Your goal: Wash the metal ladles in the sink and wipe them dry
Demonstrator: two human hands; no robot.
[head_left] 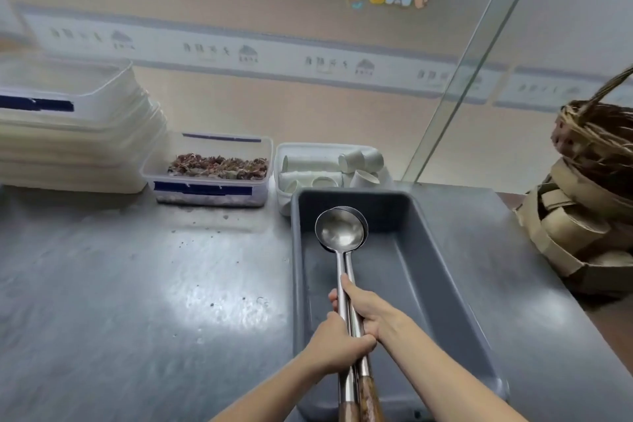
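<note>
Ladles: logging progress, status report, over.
Left hand and right hand both grip two stacked ladles. Bowls over grey tub. Nothing in the way.

We list two ladles [340,233]: polished metal bowls and shafts, wooden grips. Bin [442,288]: matt grey plastic. Counter [137,284]: brushed, glossy metal, speckled.
</note>
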